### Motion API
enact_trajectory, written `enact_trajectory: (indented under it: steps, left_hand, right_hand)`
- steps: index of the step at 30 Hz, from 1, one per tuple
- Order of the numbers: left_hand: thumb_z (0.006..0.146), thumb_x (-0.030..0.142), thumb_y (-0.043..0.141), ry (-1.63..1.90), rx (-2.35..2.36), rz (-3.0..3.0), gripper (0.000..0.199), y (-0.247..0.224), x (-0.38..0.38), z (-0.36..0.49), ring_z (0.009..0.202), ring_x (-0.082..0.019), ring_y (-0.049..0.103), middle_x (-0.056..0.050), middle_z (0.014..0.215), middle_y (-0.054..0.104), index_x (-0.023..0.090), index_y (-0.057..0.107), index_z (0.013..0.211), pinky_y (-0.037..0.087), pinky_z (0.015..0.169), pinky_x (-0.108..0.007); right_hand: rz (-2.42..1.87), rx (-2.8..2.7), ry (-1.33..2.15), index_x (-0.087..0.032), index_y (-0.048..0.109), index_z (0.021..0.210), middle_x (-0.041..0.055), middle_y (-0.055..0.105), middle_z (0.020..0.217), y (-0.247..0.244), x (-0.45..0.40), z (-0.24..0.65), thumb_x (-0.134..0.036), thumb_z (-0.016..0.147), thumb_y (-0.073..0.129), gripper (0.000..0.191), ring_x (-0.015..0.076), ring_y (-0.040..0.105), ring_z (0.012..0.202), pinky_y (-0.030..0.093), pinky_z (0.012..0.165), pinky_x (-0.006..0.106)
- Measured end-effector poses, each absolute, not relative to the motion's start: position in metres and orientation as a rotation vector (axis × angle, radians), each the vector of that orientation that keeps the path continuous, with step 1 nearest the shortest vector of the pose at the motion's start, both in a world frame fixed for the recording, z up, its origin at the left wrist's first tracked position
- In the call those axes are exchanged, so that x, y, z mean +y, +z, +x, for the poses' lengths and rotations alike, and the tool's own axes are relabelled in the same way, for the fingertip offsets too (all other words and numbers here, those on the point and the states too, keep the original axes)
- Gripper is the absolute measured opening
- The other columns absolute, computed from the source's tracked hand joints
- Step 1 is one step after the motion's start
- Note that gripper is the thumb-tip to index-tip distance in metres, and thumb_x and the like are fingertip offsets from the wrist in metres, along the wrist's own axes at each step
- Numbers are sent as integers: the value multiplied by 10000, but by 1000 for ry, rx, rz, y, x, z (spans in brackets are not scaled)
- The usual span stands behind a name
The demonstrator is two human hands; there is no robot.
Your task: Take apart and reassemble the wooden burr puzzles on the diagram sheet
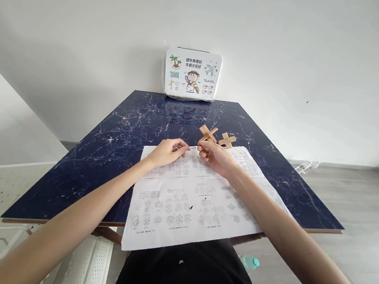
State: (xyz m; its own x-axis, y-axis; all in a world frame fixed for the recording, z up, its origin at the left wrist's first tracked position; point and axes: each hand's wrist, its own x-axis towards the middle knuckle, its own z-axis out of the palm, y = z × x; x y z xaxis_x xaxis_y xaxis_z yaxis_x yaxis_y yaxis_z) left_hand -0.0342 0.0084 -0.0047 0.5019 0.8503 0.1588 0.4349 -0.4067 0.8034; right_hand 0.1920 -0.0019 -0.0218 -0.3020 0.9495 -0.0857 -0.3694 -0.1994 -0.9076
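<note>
A: Grip state?
B: Left grip [171, 152] loosely curled, right grip [217, 158] pinched nearly closed. Cannot tell whether either holds anything. Both above the far end of the printed sheet [192, 196], which lies on the bench [106, 160], near edge overhanging.
A: Nearby?
B: Larger wooden cross [210, 133] just beyond the right fingertips, smaller wooden cross [227, 139] beside it.
A: Handling advice?
B: Light fingertips; thin paper likely creases.
A: Containers?
B: White case [192, 74] against the wall, apparently closed; contents hidden.
</note>
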Motion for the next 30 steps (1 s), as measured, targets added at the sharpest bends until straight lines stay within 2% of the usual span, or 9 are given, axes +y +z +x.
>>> enact_trajectory:
  steps: [21,30]
  left_hand:
    - [1023,401,587,744,1045,2029,261,-5,8,-34,631,-129,623,-74,886,758,182,729,1032,459,582,-263]
    - [1032,424,579,721,1049,2007,284,-2,8,-35,630,-128,619,-78,911,755,181,724,1046,470,593,-275]
  right_hand:
    - [-854,-1048,1681,-209,666,840,10,632,807,-22,-3,192,-357,841,853,238,105,481,627,382,521,274]
    - [-845,-1032,1689,-189,696,837,11,618,814,-22,-3,192,-364,848,859,239,94,470,635,394,519,246]
